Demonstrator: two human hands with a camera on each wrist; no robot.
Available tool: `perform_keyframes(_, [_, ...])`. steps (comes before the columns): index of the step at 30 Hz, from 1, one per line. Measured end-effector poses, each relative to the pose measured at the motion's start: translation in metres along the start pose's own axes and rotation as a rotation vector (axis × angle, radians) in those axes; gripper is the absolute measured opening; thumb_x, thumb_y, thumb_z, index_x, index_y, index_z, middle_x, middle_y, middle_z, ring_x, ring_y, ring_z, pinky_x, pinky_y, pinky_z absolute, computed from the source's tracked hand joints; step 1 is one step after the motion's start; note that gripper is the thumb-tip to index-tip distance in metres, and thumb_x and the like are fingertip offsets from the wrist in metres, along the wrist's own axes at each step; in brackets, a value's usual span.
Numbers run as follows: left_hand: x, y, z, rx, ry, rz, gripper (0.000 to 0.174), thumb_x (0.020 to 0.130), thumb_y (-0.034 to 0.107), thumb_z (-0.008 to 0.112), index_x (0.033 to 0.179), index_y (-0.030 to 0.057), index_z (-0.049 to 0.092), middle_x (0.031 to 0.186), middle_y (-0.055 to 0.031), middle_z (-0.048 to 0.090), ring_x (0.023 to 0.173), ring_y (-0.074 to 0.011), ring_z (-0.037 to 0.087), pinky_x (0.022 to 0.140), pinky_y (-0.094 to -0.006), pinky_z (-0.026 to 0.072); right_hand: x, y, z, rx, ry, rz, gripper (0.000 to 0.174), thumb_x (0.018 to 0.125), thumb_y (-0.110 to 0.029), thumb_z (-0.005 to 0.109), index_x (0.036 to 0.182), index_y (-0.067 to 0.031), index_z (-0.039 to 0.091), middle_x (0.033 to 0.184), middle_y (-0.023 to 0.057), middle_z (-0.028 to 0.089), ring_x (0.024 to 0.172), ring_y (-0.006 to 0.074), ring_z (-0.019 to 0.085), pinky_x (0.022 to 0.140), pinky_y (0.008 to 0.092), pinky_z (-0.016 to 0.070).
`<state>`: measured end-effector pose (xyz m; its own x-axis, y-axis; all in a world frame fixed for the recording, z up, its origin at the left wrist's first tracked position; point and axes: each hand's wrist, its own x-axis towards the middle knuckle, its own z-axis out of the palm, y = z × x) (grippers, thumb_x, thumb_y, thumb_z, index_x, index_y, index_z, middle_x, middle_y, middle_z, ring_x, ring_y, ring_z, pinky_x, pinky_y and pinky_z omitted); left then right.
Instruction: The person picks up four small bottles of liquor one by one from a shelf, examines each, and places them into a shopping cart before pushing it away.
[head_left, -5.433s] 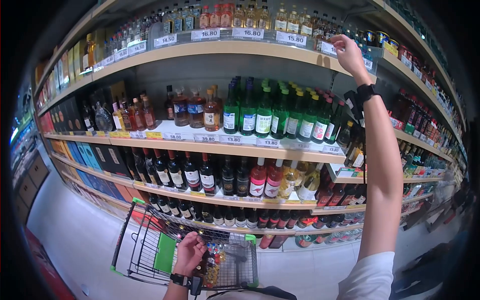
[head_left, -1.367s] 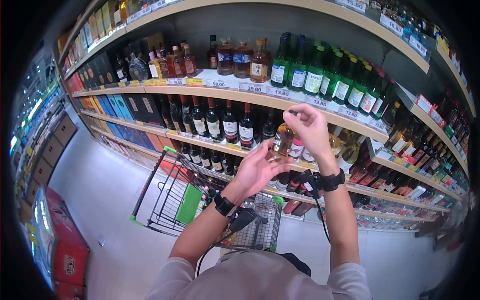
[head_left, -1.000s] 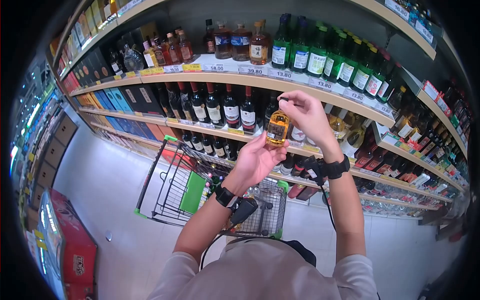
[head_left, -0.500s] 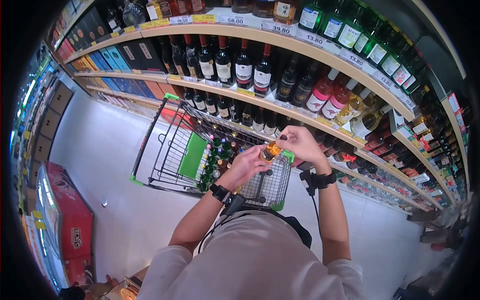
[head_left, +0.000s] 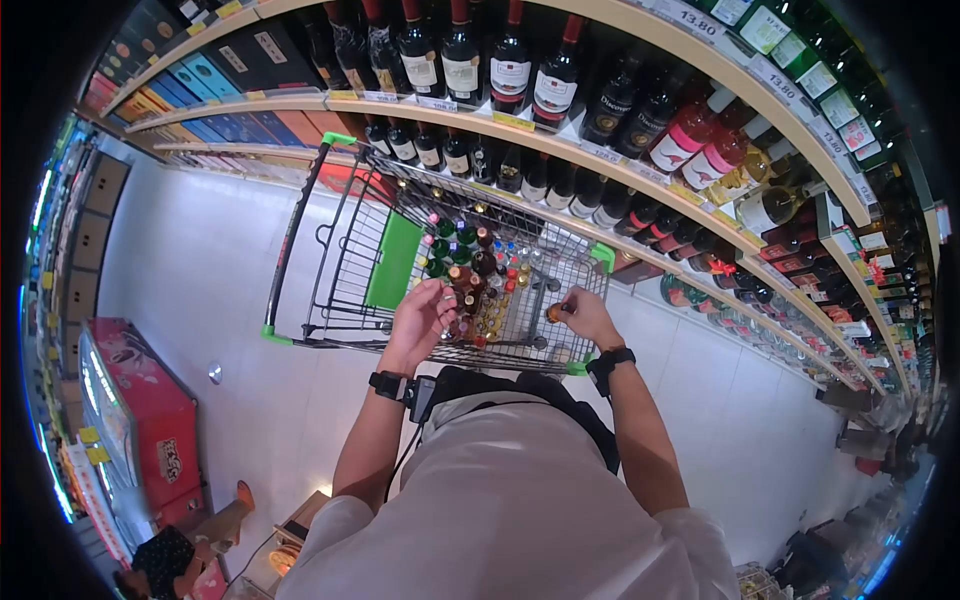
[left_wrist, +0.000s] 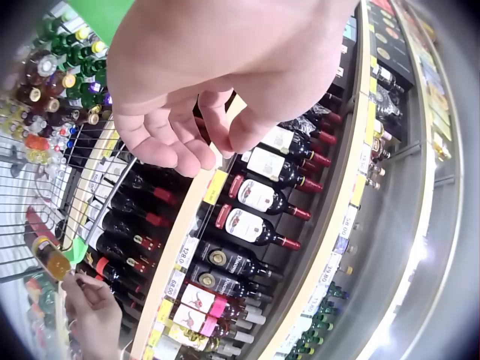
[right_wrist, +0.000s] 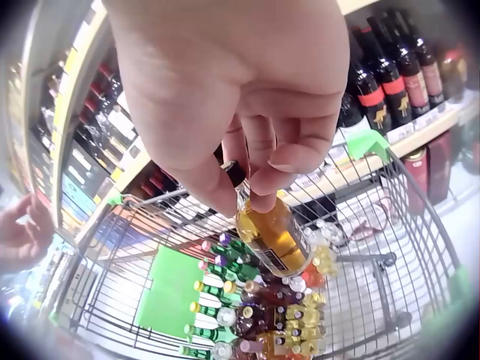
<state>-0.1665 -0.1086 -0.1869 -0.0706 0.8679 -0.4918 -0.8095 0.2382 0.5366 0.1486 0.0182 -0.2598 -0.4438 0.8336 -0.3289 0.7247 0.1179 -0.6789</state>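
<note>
My right hand (head_left: 590, 318) pinches a small bottle (right_wrist: 271, 236) by its neck, just under the dark cap. Amber liquid fills the bottle, which hangs tilted over the shopping cart (head_left: 440, 352). My left hand (head_left: 422, 318) hovers above the cart's middle, its fingers loosely bent and nothing in them. Beneath the hands, the cart carries several green bottles (right_wrist: 214, 294), darker brown bottles (right_wrist: 247, 321) and small yellow ones (right_wrist: 311, 319) standing close together. In the left wrist view the held bottle (left_wrist: 50, 259) shows beyond the cart's wire side.
Shelves of wine bottles (head_left: 510, 75) run along the cart's far side, with a wooden shelf edge (head_left: 480, 190) close to it. A green panel (head_left: 395, 262) stands inside the cart. A red freezer chest (head_left: 160, 430) is at the left, and a person's foot shows at lower left.
My right hand came down from the top shelf and now carries the small bottle over the cart. My left hand, which was on the bottle too, has let go and moved left. The view tilted down.
</note>
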Motion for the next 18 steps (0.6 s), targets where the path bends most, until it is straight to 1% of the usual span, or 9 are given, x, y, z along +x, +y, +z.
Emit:
perform_keyframes(2, [-0.004, 0.007, -0.003, -0.003, 0.064, -0.016, 0.013, 0.101, 0.022, 0.054, 0.098, 0.0090, 0.056, 0.092, -0.0044, 0.065, 0.084, -0.0153, 0.064, 0.075, -0.0296, 0.0515, 0.001, 0.011, 0.021, 0.018, -0.015, 0.056, 0.028, 0.076, -0.017, 0.077, 0.093, 0.0009, 0.064, 0.080, 0.0151, 0.069, 0.074, 0.0264, 0.068, 0.071, 0.0362, 0.0537])
perform_keyframes(4, [-0.004, 0.010, -0.016, -0.022, 0.068, -0.042, 0.016, 0.101, 0.025, 0.056, 0.094, 0.0103, 0.059, 0.092, -0.0041, 0.066, 0.083, -0.0159, 0.065, 0.075, -0.0311, 0.0519, 0.005, 0.027, 0.044, 0.051, -0.030, 0.119, 0.032, 0.075, -0.020, 0.078, 0.094, 0.0013, 0.065, 0.083, 0.0159, 0.071, 0.077, 0.0280, 0.070, 0.073, 0.0365, 0.0546])
perform_keyframes(6, [-0.004, 0.015, -0.027, -0.031, 0.078, -0.059, 0.020, 0.101, 0.026, 0.056, 0.087, 0.0113, 0.059, 0.093, -0.0043, 0.067, 0.083, -0.0160, 0.064, 0.075, -0.0310, 0.0519, 0.010, 0.040, 0.067, 0.044, 0.017, 0.190, 0.032, 0.075, -0.022, 0.079, 0.093, 0.0011, 0.065, 0.083, 0.0161, 0.071, 0.078, 0.0286, 0.070, 0.073, 0.0371, 0.0546])
perform_keyframes(9, [-0.008, 0.025, -0.036, 0.033, 0.098, -0.072, 0.019, 0.100, 0.026, 0.056, 0.089, 0.0109, 0.058, 0.093, -0.0039, 0.066, 0.082, -0.0158, 0.064, 0.074, -0.0299, 0.0516, 0.019, 0.053, 0.095, 0.034, 0.024, 0.302, 0.035, 0.073, -0.025, 0.080, 0.094, -0.0002, 0.066, 0.087, 0.0166, 0.072, 0.083, 0.0308, 0.070, 0.076, 0.0385, 0.0548])
perform_keyframes(11, [-0.010, 0.027, -0.040, 0.083, 0.130, -0.060, 0.009, 0.097, 0.017, 0.059, 0.091, 0.0121, 0.056, 0.091, -0.0018, 0.064, 0.082, -0.0152, 0.063, 0.073, -0.0293, 0.0512, 0.033, 0.058, 0.110, 0.038, 0.018, 0.374, 0.036, 0.075, -0.027, 0.079, 0.098, -0.0016, 0.067, 0.092, 0.0166, 0.073, 0.089, 0.0319, 0.071, 0.081, 0.0389, 0.0552])
perform_keyframes(12, [-0.012, 0.027, -0.044, 0.101, 0.127, -0.054, 0.007, 0.096, 0.015, 0.060, 0.092, 0.0125, 0.056, 0.090, -0.0014, 0.063, 0.082, -0.0150, 0.063, 0.073, -0.0293, 0.0512, 0.042, 0.073, 0.127, 0.044, 0.080, 0.346, 0.037, 0.070, -0.025, 0.081, 0.093, -0.0005, 0.065, 0.086, 0.0174, 0.071, 0.084, 0.0319, 0.070, 0.076, 0.0396, 0.0549])
perform_keyframes(14, [-0.013, 0.029, -0.052, 0.108, 0.126, -0.058, 0.009, 0.092, 0.007, 0.061, 0.093, 0.0134, 0.054, 0.089, -0.0018, 0.063, 0.082, -0.0139, 0.063, 0.073, -0.0278, 0.0509, 0.061, 0.086, 0.147, 0.038, 0.091, 0.416, 0.037, 0.070, -0.025, 0.081, 0.095, -0.0013, 0.065, 0.087, 0.0175, 0.071, 0.086, 0.0321, 0.070, 0.077, 0.0396, 0.0549])
perform_keyframes(16, [-0.016, 0.031, -0.058, 0.135, 0.165, -0.065, 0.011, 0.091, 0.005, 0.061, 0.092, 0.0131, 0.054, 0.088, -0.0018, 0.061, 0.082, -0.0147, 0.063, 0.074, -0.0283, 0.0507, 0.076, 0.095, 0.166, 0.017, 0.096, 0.449, 0.039, 0.071, -0.025, 0.081, 0.100, -0.0033, 0.065, 0.091, 0.0173, 0.071, 0.089, 0.0334, 0.070, 0.077, 0.0398, 0.0546])
perform_keyframes(18, [-0.020, 0.030, -0.061, 0.135, 0.183, -0.074, 0.012, 0.088, 0.002, 0.060, 0.093, 0.0123, 0.054, 0.085, -0.0018, 0.059, 0.082, -0.0164, 0.061, 0.075, -0.0295, 0.0500, 0.088, 0.100, 0.181, 0.029, 0.134, 0.521, 0.037, 0.072, -0.024, 0.080, 0.099, -0.0049, 0.063, 0.091, 0.0175, 0.071, 0.088, 0.0346, 0.069, 0.077, 0.0401, 0.0545])
